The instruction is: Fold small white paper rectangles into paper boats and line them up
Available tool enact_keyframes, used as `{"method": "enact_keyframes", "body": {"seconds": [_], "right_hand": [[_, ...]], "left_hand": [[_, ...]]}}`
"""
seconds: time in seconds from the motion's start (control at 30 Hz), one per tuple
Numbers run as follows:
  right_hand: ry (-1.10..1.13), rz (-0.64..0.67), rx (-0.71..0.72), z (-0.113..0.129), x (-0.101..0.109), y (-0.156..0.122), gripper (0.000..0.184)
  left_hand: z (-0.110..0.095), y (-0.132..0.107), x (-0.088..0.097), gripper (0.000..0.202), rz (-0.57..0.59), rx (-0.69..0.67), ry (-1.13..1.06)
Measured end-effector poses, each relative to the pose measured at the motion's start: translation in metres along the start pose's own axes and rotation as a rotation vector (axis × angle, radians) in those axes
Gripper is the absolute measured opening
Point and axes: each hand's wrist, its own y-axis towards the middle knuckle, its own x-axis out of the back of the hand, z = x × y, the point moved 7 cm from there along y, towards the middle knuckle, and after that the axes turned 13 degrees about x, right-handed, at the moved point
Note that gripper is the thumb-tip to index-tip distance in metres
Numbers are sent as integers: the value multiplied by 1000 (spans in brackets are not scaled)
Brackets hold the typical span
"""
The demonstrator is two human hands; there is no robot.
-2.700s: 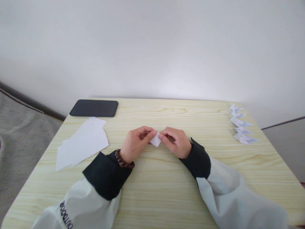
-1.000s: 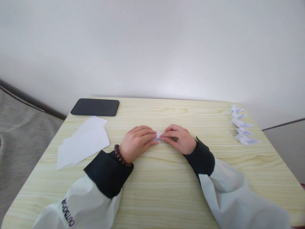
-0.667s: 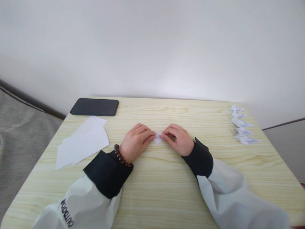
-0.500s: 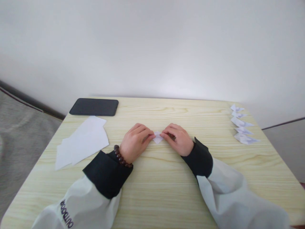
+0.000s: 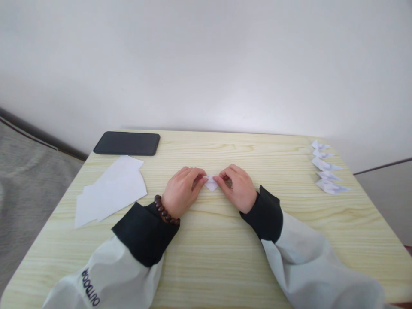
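Observation:
A small piece of folded white paper (image 5: 211, 184) is pinched between my two hands over the middle of the table, one point of it facing me. My left hand (image 5: 182, 191), with a dark bead bracelet at the wrist, grips its left side between thumb and forefinger. On the opposite side, my right hand (image 5: 236, 187) pinches the paper's right edge with the fingers closed. Fingertips cover both ends of the paper, and its finer folds are too small to make out.
Several folded paper figures (image 5: 328, 164) stand in a column near the table's right edge. Overlapping sheets of white paper (image 5: 112, 191) lie on the left, below a black phone (image 5: 127, 143). The wooden table (image 5: 212, 257) meets a pale wall (image 5: 206, 64) at the back.
My right hand has shifted slightly left and up. The folded paper has moved a little the same way, and more of its lower point shows. My left hand stays almost in place.

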Motion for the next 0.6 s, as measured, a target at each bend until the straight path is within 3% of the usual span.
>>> {"method": "enact_keyframes", "body": {"seconds": [0.33, 0.6], "right_hand": [[-56, -6, -39, 1, 1, 2, 19], [-135, 17, -66, 2, -1, 3, 14]], "left_hand": [[1, 1, -5, 12, -9, 44, 87], [-8, 0, -5, 14, -20, -24, 206]]}}
